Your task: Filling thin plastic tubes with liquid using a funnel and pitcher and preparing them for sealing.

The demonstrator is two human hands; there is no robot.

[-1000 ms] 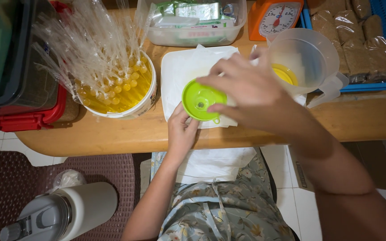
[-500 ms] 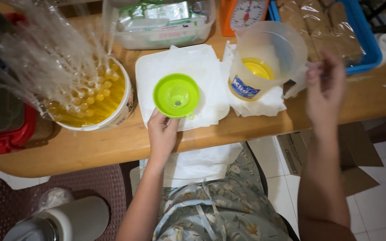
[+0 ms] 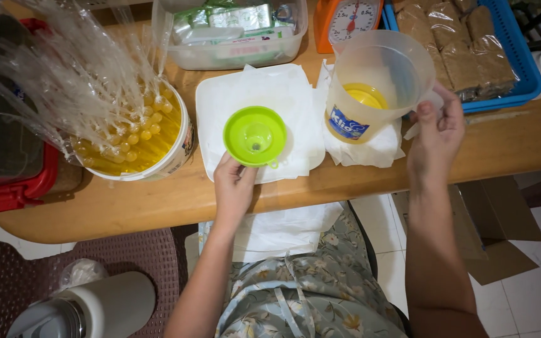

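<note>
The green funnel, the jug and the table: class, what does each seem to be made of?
Green funnel: probably plastic, smooth, glossy, uniformly coloured.
Jug: translucent plastic, cloudy; yellow liquid shows through.
Table: looks like wood, with visible grain and a satin sheen.

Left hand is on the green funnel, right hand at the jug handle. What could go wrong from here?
1. The left hand only grips the green funnel at its rim; a nudge might tilt it.
2. The jug holds yellow liquid; lifted unevenly by the right hand, it may slosh onto the white paper.
3. The tub of filled tubes stands close by and could be bumped.
</note>
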